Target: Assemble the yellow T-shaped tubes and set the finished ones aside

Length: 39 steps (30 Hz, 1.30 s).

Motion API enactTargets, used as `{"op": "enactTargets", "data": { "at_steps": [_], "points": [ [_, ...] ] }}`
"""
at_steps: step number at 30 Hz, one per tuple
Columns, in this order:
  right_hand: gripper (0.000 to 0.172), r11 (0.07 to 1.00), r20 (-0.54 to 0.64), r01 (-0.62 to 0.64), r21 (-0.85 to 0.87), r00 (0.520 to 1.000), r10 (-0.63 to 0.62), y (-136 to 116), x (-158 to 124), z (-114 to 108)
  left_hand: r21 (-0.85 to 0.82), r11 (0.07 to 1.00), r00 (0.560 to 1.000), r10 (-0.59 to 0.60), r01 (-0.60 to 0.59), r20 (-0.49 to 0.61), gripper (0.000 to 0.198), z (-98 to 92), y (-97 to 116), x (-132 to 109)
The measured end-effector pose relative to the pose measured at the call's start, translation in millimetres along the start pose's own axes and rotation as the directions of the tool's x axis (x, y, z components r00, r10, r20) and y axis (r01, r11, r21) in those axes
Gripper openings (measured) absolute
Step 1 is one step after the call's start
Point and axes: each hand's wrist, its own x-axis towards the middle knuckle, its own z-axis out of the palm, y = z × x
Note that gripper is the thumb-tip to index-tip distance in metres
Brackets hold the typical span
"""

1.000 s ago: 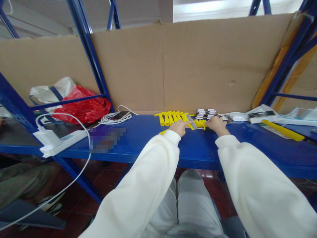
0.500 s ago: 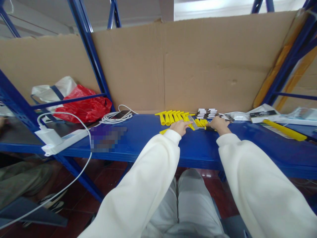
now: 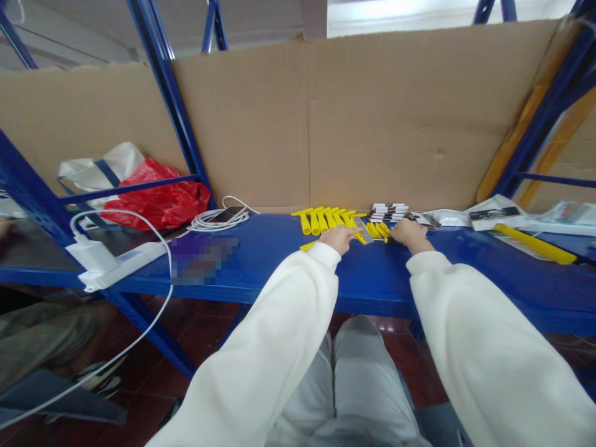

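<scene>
On the blue shelf [image 3: 279,248] lies a row of yellow plastic handles [image 3: 321,220], with more yellow pieces [image 3: 378,230] between my hands. My left hand [image 3: 339,238] rests knuckles up on one yellow handle, fingers curled around it, and a thin grey metal blade [image 3: 362,229] sticks out past its fingertips. My right hand [image 3: 408,233] sits beside it, fingers bent down on the yellow pieces; what it grips is hidden. A stack of small white and black packets [image 3: 388,213] lies just behind my right hand.
A cardboard sheet [image 3: 354,124] backs the shelf. Left: coiled white cable [image 3: 216,220], white power strip with plug [image 3: 109,261], red bag [image 3: 156,198]. Right: white packaging [image 3: 493,214] and a long yellow tool [image 3: 533,244]. Another person's legs [image 3: 41,341] are lower left.
Both hands stay on the yellow pieces with only slight finger shifts. The view has barely tilted.
</scene>
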Motion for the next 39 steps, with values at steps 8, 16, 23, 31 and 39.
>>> {"op": "enactTargets", "data": {
  "at_steps": [8, 16, 23, 31, 39],
  "points": [
    [0.036, 0.999, 0.035, -0.011, 0.05, 0.999, 0.01, -2, -5, -3, -0.002, 1.0, 1.0, 0.017, -0.017, -0.002, 0.051, -1.4, -1, 0],
    [0.038, 0.995, 0.087, -0.048, 0.092, 0.995, 0.04, -4, -5, -5, 0.004, 0.999, 0.999, 0.037, -0.037, -0.025, 0.051, -4.9, 3, -3],
    [0.034, 0.991, 0.093, -0.065, 0.12, 0.994, 0.054, -1, 2, -5, -0.001, 0.999, 0.999, 0.044, -0.044, -0.027, 0.051, -3.3, 2, -2],
    [0.035, 0.997, 0.082, -0.01, 0.075, 0.997, 0.004, 0, 5, 0, -0.013, 0.999, 0.998, 0.052, -0.052, -0.036, 0.048, 1.7, -2, 1],
    [0.031, 0.995, 0.098, -0.018, 0.096, 0.995, 0.008, 1, 8, 0, -0.021, 0.999, 0.998, 0.04, -0.041, -0.043, 0.047, 2.2, -1, 2]
  ]
}}
